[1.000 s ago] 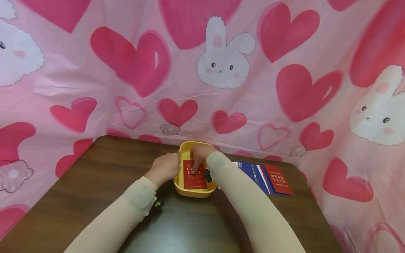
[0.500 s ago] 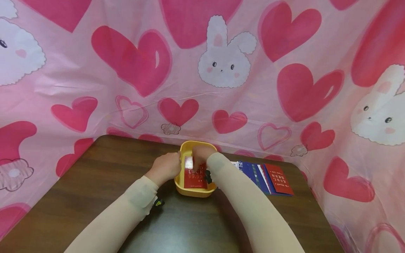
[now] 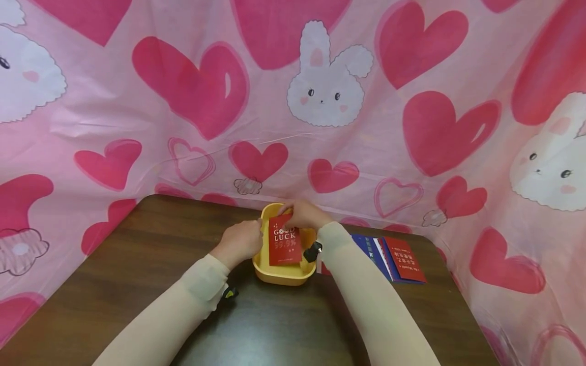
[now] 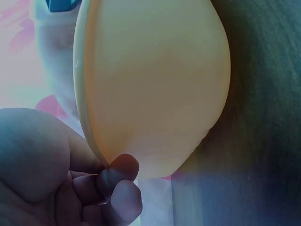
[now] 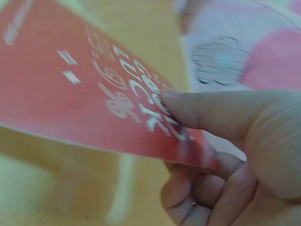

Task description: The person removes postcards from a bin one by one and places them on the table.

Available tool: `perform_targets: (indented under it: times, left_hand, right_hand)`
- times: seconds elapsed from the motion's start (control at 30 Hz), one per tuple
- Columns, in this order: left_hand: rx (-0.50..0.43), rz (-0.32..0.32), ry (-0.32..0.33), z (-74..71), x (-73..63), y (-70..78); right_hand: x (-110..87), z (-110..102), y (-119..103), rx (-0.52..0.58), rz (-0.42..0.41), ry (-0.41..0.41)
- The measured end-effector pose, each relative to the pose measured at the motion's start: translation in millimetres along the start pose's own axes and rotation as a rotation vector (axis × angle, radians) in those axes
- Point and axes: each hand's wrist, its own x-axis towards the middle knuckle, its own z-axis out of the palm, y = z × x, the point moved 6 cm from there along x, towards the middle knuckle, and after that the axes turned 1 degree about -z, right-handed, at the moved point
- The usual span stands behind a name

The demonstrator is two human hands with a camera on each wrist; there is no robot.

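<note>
A thin red notebook (image 3: 285,249) printed with "GOOD LUCK 99.9%" is tilted up inside a yellow plastic tub (image 3: 280,278). My right hand (image 3: 308,214) pinches its far end, thumb on the printed face and fingers beneath, as the right wrist view shows. In that view the notebook (image 5: 61,89) stands clear of the tub's bottom along its near side. At the tub's left side my left hand (image 3: 241,239) grips the rim between thumb and fingers. The left wrist view has the tub's outer wall (image 4: 160,84) beside the curled fingers.
Right of the tub, several blue, white and red notebooks lie overlapping, a red one (image 3: 405,260) on top; my right forearm covers part of them. The dark wooden table (image 3: 137,264) ends at a pink curtain (image 3: 274,127) with hearts and rabbits just behind the tub.
Earlier the red notebook lay flat in the tub with my right hand over it. Now the right hand has shifted back and right, pinching and lifting its far end. The left hand stays put.
</note>
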Motion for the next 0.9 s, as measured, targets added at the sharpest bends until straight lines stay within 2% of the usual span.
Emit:
perform_targets:
  times: [0.07, 0.17, 0.27, 0.5, 0.73, 0.9]
  left_hand:
    - [0.007, -0.002, 0.002, 0.4, 0.2, -0.1]
    - [0.02, -0.002, 0.003, 1.2, 0.4, -1.2]
    - [0.015, -0.005, -0.002, 1.6, 0.2, -3.1]
    - [0.043, 0.008, 0.021, -0.5, -1.4, -1.6]
    - [0.064, 0.013, 0.025, -1.3, -1.4, 4.2]
    - [0.055, 0.007, 0.031, -3.1, -2.5, 3.4]
  right_hand:
    - [-5.3, -8, 7, 0.127, -0.006, 0.025]
    - [-12.8, -17, 23, 0.328, 0.036, 0.055]
    - [-19.3, -24, 38, 0.468, 0.076, 0.078]
    - [-39.2, -48, 61, 0.422, 0.047, 0.264]
    - [-68.5, -70, 70, 0.483, 0.052, 0.351]
    - [-84.0, -88, 79, 0.514, 0.063, 0.38]
